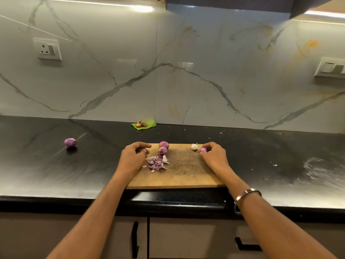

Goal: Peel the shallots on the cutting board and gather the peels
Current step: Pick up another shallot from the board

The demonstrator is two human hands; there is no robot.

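On the wooden cutting board (179, 174), the right hand (214, 156) pinches a shallot (203, 150) at the far right edge; the left hand (133, 157) curls on a peel scrap (143, 150) beside the peel pile (156, 163), two shallots (163, 147) just beyond.

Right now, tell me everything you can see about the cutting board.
The cutting board is a flat rectangular slab that looks like light brown wood, with a darker worn patch across its middle. It lies flat on the dark counter, its near edge close to the counter's front. On it sit two shallots, a pile of purple peels and a small white piece. The left hand rests on its left part, the right hand on its right part, pinching a small purple piece.
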